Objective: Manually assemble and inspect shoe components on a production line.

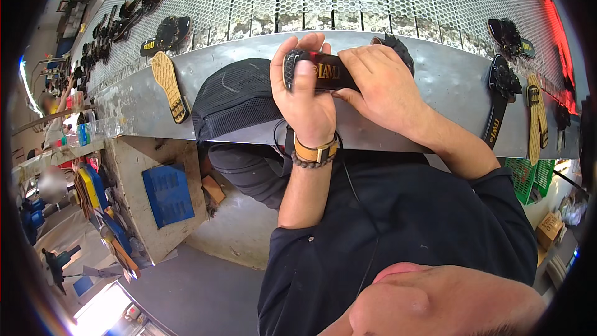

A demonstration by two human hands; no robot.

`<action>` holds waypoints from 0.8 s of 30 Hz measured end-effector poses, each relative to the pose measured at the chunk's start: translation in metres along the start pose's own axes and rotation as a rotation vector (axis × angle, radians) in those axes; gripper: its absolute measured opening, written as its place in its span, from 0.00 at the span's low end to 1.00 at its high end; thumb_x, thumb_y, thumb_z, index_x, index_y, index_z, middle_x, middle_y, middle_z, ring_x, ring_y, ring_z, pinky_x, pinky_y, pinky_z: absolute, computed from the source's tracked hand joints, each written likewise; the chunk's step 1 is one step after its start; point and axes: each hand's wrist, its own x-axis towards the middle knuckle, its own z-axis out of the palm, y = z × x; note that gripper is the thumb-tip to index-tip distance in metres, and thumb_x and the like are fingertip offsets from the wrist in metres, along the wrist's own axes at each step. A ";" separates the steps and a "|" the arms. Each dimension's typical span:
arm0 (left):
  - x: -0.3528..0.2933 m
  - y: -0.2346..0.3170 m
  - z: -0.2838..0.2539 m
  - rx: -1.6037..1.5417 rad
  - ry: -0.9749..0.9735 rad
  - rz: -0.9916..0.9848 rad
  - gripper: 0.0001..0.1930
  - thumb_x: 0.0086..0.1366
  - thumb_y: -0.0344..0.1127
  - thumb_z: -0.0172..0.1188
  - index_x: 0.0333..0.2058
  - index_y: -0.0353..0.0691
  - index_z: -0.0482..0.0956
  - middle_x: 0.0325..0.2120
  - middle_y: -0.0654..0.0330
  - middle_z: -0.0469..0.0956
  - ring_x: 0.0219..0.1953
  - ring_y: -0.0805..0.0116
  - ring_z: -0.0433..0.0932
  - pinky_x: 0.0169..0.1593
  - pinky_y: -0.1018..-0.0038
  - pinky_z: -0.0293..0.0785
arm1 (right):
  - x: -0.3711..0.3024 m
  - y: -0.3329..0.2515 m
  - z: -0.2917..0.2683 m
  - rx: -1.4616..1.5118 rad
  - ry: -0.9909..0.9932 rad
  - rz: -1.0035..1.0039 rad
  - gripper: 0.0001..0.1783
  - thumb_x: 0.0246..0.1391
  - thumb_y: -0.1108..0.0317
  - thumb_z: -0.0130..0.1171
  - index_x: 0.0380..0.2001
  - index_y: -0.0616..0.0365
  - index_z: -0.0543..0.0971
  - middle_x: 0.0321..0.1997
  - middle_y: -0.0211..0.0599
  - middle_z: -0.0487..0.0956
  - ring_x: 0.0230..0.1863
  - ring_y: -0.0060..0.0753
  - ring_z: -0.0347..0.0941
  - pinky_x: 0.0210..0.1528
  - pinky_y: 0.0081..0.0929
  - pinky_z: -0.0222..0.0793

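Observation:
A black slide sandal [328, 81] with gold lettering on its insole is held level above the metal ledge, between both hands. My left hand [308, 102] closes around its left end, the thumb pressed on the insole and the fingers behind. Over the other end lies my right hand [382, 84], its fingers bent across the sandal and its thumb at the near edge. A ruffled black trim [398, 50] shows behind the right hand; whether it belongs to the held sandal I cannot tell. Beside my left hand rests a black mesh bag [233, 96].
A perforated conveyor belt [273, 3] runs beyond the metal ledge [134, 112], carrying several black sandals. A tan sole [166, 81] lies left on the ledge. At right are a black sandal [497, 96] and tan soles [535, 115]. A green crate [528, 177] stands below.

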 end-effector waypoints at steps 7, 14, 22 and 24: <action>-0.002 0.001 0.014 0.445 -0.028 0.106 0.21 0.72 0.22 0.58 0.62 0.26 0.67 0.61 0.36 0.73 0.66 0.47 0.73 0.66 0.57 0.76 | -0.008 0.004 -0.007 -0.033 0.083 -0.054 0.31 0.44 0.58 0.75 0.47 0.66 0.76 0.44 0.45 0.80 0.48 0.46 0.78 0.54 0.41 0.70; 0.002 0.021 0.034 0.373 -0.230 -0.056 0.23 0.71 0.22 0.60 0.62 0.25 0.68 0.60 0.37 0.75 0.64 0.45 0.75 0.63 0.57 0.78 | -0.019 -0.005 -0.028 -0.111 0.219 -0.006 0.29 0.37 0.56 0.77 0.39 0.65 0.79 0.32 0.40 0.78 0.35 0.43 0.76 0.45 0.40 0.69; -0.016 0.027 0.028 0.603 -0.140 -0.068 0.24 0.70 0.23 0.63 0.63 0.26 0.72 0.55 0.51 0.80 0.51 0.69 0.81 0.56 0.72 0.78 | -0.015 0.003 -0.069 0.350 -0.180 0.300 0.32 0.55 0.52 0.71 0.51 0.67 0.75 0.38 0.44 0.80 0.37 0.48 0.77 0.43 0.41 0.72; -0.019 0.022 0.040 0.616 -0.268 -0.092 0.25 0.72 0.24 0.62 0.65 0.27 0.70 0.56 0.51 0.79 0.52 0.70 0.80 0.57 0.73 0.76 | -0.010 0.021 -0.095 0.717 -0.192 0.299 0.31 0.64 0.49 0.65 0.56 0.65 0.73 0.42 0.48 0.81 0.39 0.47 0.80 0.41 0.38 0.75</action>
